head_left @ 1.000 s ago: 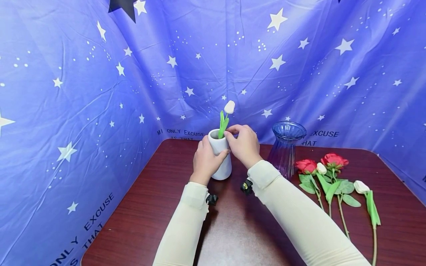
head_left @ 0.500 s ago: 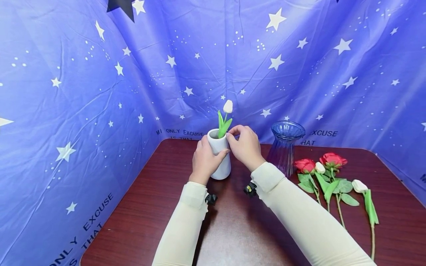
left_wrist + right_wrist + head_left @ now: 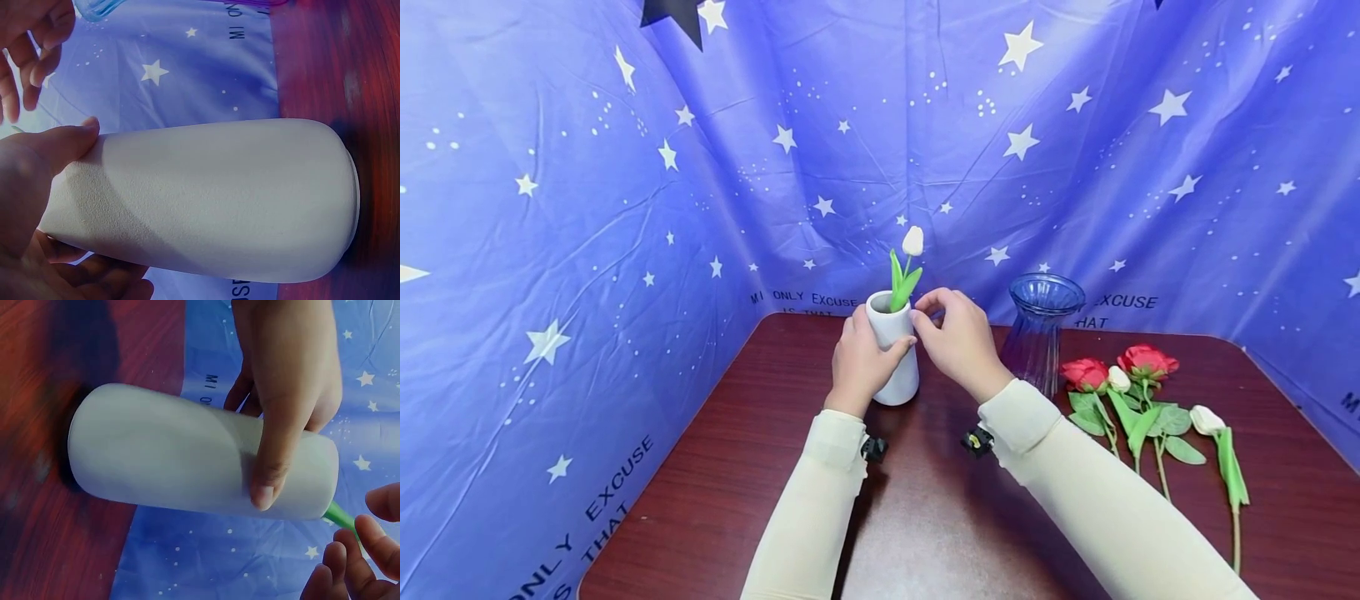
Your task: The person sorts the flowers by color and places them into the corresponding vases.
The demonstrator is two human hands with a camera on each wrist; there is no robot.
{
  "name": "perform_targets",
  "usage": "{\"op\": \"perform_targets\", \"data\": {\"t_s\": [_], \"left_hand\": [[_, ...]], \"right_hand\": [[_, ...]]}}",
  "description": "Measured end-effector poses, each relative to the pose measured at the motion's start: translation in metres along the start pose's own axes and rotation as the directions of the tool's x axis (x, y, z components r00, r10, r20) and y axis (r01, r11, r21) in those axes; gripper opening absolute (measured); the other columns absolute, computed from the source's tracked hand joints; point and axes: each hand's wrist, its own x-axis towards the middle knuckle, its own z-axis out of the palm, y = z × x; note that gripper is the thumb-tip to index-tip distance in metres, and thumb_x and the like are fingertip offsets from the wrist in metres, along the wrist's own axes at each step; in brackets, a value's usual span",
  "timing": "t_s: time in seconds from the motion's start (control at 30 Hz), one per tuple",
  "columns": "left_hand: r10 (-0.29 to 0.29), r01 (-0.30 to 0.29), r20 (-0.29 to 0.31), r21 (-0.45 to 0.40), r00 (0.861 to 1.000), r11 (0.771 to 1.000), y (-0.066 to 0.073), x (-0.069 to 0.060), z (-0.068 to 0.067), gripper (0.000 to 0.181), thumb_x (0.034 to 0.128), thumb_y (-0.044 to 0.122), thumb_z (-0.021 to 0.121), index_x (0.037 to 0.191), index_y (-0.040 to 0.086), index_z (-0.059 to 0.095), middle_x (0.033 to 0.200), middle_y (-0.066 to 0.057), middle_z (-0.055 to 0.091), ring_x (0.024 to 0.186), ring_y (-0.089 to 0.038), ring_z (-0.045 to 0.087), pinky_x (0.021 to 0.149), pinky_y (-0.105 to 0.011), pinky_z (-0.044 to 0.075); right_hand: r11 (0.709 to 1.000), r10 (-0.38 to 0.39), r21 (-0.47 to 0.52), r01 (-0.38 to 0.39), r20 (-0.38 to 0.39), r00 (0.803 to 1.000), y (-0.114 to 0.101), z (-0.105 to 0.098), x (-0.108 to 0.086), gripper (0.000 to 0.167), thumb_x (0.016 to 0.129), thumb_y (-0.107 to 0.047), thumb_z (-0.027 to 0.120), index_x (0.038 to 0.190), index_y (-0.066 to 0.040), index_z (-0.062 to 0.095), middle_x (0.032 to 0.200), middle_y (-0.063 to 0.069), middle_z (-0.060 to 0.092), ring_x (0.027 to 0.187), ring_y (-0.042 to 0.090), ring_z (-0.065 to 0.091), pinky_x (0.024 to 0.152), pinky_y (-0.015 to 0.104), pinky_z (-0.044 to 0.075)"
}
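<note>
A white vase (image 3: 901,385) stands upright on the table, with one white tulip (image 3: 913,241) in its mouth, its green leaves above the rim. My left hand (image 3: 859,354) grips the vase's upper part; in the left wrist view, its thumb lies on one side of the white wall (image 3: 219,200) and its fingers on the other. Just right of the rim is my right hand (image 3: 961,337), fingers loosely bent. In the right wrist view, its thumb and index finger are apart near a green leaf (image 3: 340,517), holding nothing. The lower stem is hidden inside the vase.
A blue-purple glass vase (image 3: 1047,333) stands right of my right hand. On the table's right side lie red roses (image 3: 1148,362), a white tulip bud (image 3: 1118,379) among them, and a separate white tulip (image 3: 1207,420). A starry blue cloth (image 3: 865,175) hangs behind the table.
The tulip's leaves have spread apart and its bloom has shifted slightly left. My right hand has drawn back a little to the right from the leaves. My left hand keeps its grip.
</note>
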Motion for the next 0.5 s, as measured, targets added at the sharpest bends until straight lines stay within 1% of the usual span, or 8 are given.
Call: {"op": "perform_targets", "data": {"t_s": [0.23,0.5], "left_hand": [[0.001,-0.001,0.001,0.001,1.0,1.0,0.0,0.0,0.001,0.086,0.081,0.059,0.081,0.141,0.008,0.047,0.12,-0.013,0.062,0.101,-0.033,0.067,0.084,-0.049,0.056],[0.0,0.0,-0.008,-0.002,1.0,1.0,0.0,0.0,0.002,0.086,0.0804,0.057,0.082,0.142,0.008,0.047,0.12,-0.014,0.062,0.101,-0.035,0.067,0.083,-0.051,0.056]], "right_hand": [[0.999,-0.034,0.014,0.034,0.012,0.999,-0.005,-0.006,-0.008,0.015,0.094,-0.025,0.071,0.104,-0.013,0.072,0.1,0.003,0.069,0.082,0.019,0.067,0.077,0.039,0.052],[0.997,-0.071,-0.017,0.072,0.035,0.997,-0.006,-0.011,-0.016,0.018,0.094,-0.025,0.072,0.107,-0.011,0.072,0.1,0.002,0.069,0.084,0.019,0.066,0.078,0.039,0.052]]}}
